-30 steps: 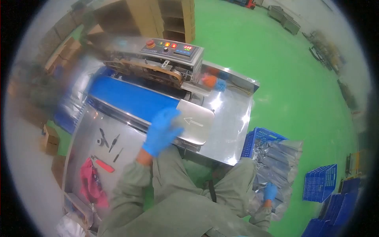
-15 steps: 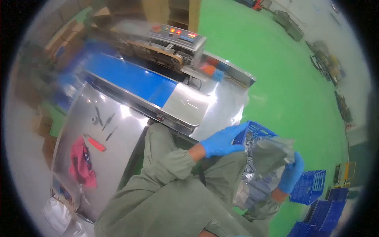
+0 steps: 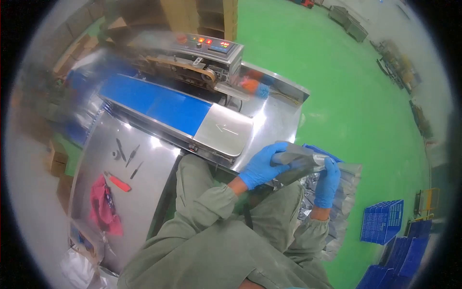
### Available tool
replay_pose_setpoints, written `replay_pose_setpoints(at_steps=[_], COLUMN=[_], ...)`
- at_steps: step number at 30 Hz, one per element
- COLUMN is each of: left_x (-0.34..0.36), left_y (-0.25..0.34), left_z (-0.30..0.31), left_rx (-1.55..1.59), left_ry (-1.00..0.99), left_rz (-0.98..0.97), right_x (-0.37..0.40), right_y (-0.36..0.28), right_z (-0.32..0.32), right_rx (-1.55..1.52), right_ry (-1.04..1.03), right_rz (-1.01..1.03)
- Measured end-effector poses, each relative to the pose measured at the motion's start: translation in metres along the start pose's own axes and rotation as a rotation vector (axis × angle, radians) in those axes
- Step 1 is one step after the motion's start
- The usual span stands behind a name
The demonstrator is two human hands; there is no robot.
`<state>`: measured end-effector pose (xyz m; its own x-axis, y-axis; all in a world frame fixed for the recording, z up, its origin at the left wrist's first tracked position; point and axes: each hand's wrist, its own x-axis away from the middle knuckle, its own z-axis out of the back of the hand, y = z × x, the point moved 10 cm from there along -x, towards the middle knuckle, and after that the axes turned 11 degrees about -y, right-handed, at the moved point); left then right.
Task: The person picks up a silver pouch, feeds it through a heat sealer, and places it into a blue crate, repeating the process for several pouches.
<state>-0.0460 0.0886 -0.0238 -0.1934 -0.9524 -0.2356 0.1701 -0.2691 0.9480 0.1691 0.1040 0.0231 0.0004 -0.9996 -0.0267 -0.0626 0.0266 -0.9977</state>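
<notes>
A silver foil pouch (image 3: 299, 166) is held up between my two blue-gloved hands, above my lap. My left hand (image 3: 262, 167) is closed round its left end, just beyond the sealing machine's steel end plate (image 3: 225, 129). At its right end, the fingers of my right hand (image 3: 328, 185) grip the foil near the corner. Below and to the right lie more silver foil pouches (image 3: 344, 197), partly covered by my right hand and sleeve. A blue plastic basket (image 3: 321, 151) shows only its rim behind the held pouch.
Ahead stands the sealing machine (image 3: 211, 50) with lit buttons and a blue conveyor belt (image 3: 156, 107). On the steel table (image 3: 149, 192) at left lie several slim tools, a red-handled tool (image 3: 118, 183) and a pink cloth (image 3: 103, 207). Another blue basket (image 3: 382, 221) stands on the green floor.
My left hand has gone from the basket's edge to the pouch. The pouch has been raised and moved left, and my right hand has moved left and up with it.
</notes>
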Motion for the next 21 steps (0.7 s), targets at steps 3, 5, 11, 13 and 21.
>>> replay_pose_setpoints(at_steps=[3,5,11,13,21], left_x=[-0.003,-0.006,-0.007,-0.010,-0.027], left_y=[-0.007,-0.006,0.005,0.004,0.015], left_z=[-0.006,-0.010,-0.009,-0.013,-0.027], left_rx=[-0.052,-0.085,-0.004,-0.025,0.087], left_ry=[0.009,-0.004,-0.034,-0.083,-0.201], left_rz=[-0.029,-0.037,-0.031,-0.069,-0.124], right_x=[0.003,0.002,-0.003,0.003,0.054], right_y=[0.000,0.006,0.026,0.024,0.021], right_z=[0.012,0.020,0.048,0.057,0.010], right_rx=[0.007,-0.003,0.025,0.306,0.571], right_ry=[0.085,0.111,0.094,0.159,0.274], right_rz=[0.025,0.018,0.092,0.171,0.309])
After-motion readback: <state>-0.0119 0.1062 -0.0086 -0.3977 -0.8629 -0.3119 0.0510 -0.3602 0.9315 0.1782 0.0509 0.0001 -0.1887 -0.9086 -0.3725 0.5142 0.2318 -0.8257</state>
